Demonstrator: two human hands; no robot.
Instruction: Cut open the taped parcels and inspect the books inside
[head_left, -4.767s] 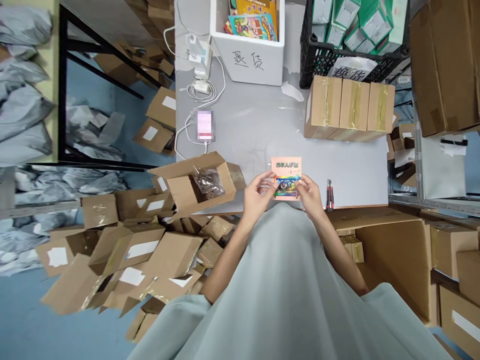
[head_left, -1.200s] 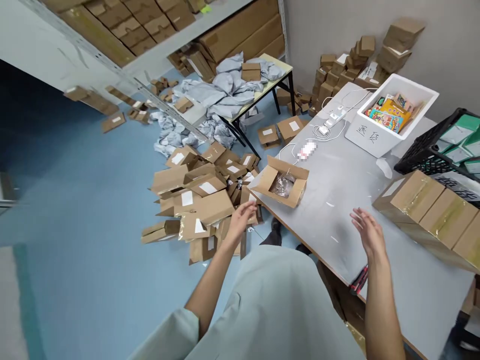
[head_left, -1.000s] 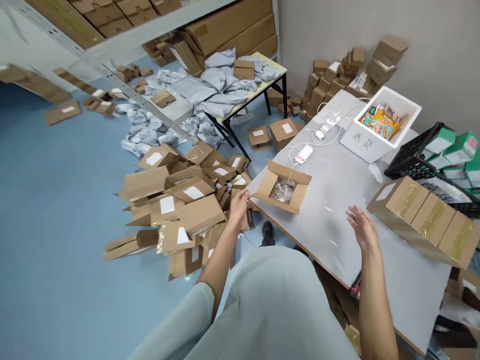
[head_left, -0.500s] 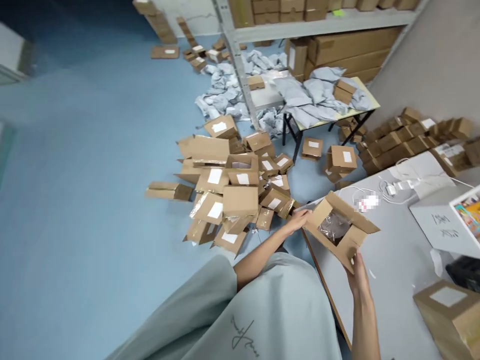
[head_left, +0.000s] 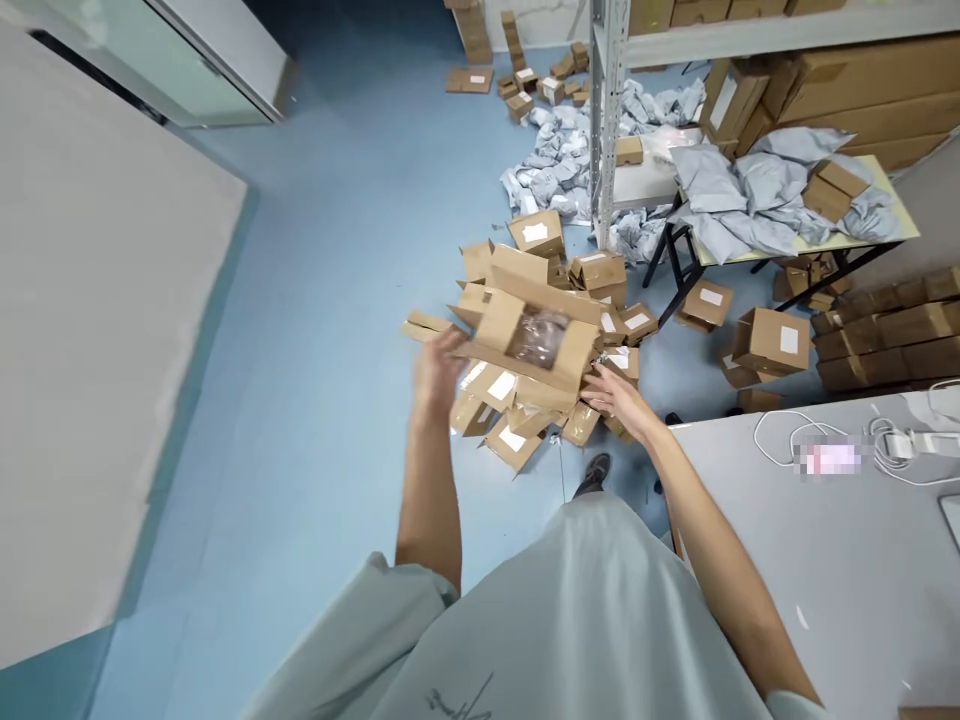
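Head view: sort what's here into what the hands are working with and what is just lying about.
In hand:
- open cardboard box with clear plastic wrap inside, above the floor pile
- left hand at its left end
- right hand, open, just below its right end

Lying about:
- pile of cardboard boxes on the floor
- grey mailer bags
- grey table
- white cables

top: loose pale grey-green tee, short wide sleeves ending near the elbow | print: thin dark script-like mark on the chest, cut off by the frame bottom | forearms bare, no watch or bands | hands: left hand, right hand, both ungloved | footwear: one dark shoe
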